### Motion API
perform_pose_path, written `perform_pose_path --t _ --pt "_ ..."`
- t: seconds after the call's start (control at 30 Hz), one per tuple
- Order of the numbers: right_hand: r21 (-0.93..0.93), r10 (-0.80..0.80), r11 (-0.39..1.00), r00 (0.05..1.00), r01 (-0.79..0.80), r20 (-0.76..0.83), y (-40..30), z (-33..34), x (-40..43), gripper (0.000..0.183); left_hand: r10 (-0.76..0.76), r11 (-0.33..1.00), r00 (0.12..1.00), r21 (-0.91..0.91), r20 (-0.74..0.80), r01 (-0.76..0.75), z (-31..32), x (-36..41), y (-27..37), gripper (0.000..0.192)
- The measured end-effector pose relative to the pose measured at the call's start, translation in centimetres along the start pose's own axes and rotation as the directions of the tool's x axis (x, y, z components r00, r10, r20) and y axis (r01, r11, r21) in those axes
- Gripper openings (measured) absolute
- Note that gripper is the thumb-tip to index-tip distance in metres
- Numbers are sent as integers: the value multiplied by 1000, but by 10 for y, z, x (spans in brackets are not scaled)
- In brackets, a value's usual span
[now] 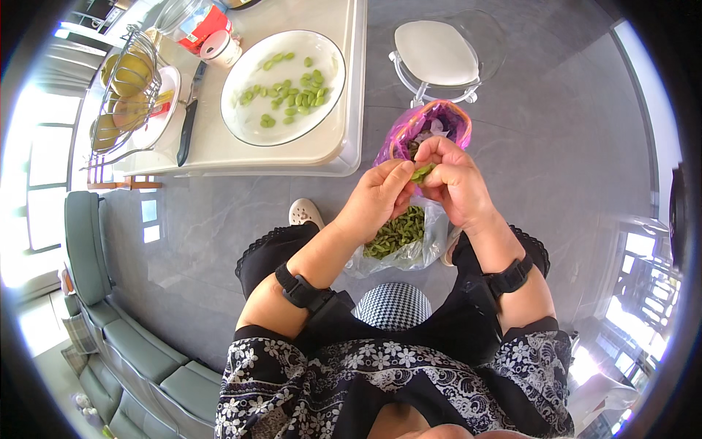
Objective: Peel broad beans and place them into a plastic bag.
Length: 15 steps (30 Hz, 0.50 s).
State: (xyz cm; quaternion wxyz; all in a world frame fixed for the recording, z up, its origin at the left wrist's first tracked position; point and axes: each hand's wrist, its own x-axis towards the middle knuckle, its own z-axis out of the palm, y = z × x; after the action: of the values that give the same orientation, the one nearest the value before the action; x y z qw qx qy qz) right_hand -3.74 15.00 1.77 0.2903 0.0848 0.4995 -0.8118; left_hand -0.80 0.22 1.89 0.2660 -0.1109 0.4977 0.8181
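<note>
Between the fingertips of both hands is a green bean pod (421, 174). My left hand (385, 186) pinches its left end with thumb and forefinger. On the other side, my right hand (452, 178) grips the same pod with curled fingers. Just beyond the hands stands a purple plastic bag (400, 131) with its mouth open and dark scraps inside. Below the hands, a clear plastic bag (433, 236) on the floor holds a heap of green pods (403, 233). Shelled green beans (299, 99) lie scattered in a white plate (279, 49) on the table to the left.
A table (323, 153) bears a black-handled knife (187, 131), a wire fruit basket (129, 82), a paper cup (220, 49) and a plastic jar (194, 24). Beyond the bags stands a white-seated chair (436, 53). Lower left is a grey-green sofa (145, 345).
</note>
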Motion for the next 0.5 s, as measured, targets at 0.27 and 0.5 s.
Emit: perform_pose_path --t 0.27,0.5 --pt "-20 35 999 984 -32 172 2 -10 4 12 79 995 996 65 29 -81 -10 7 -2 24" --pt "-195 195 966 972 -167 133 3 -13 7 9 57 973 998 224 -8 -54 -13 8 -8 23"
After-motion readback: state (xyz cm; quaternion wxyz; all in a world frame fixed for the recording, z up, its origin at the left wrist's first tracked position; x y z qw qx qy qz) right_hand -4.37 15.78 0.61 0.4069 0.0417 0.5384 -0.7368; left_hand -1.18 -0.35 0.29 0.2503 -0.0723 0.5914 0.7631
